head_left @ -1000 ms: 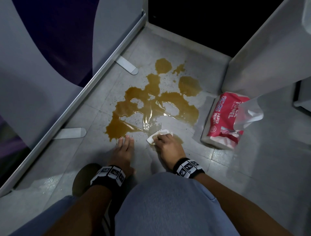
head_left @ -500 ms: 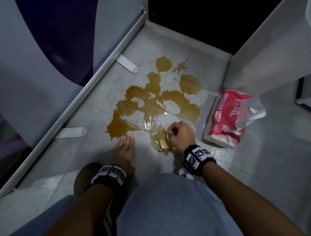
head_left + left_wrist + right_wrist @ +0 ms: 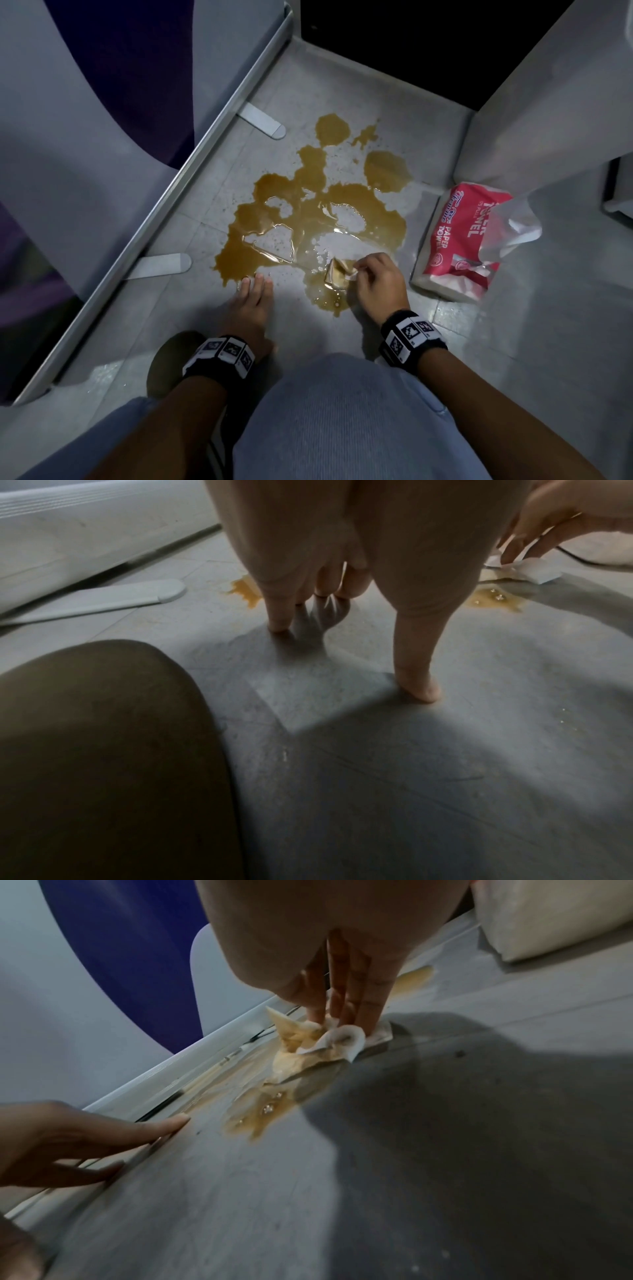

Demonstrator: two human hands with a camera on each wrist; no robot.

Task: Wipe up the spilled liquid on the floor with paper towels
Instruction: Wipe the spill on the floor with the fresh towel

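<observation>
Where a white paper towel [image 3: 337, 278] was pressed a second ago, a brown, soaked wad is now pinched by the right hand [image 3: 375, 287] at the spill [image 3: 308, 219]'s lower edge; most liquid remains. Flat on the floor [image 3: 308, 329], the left hand [image 3: 251, 301] is kept open.

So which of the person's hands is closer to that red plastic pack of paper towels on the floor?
The right hand. It pinches a soaked, crumpled paper towel beside the red plastic pack of paper towels. The left hand rests flat on the floor, farther away.
</observation>
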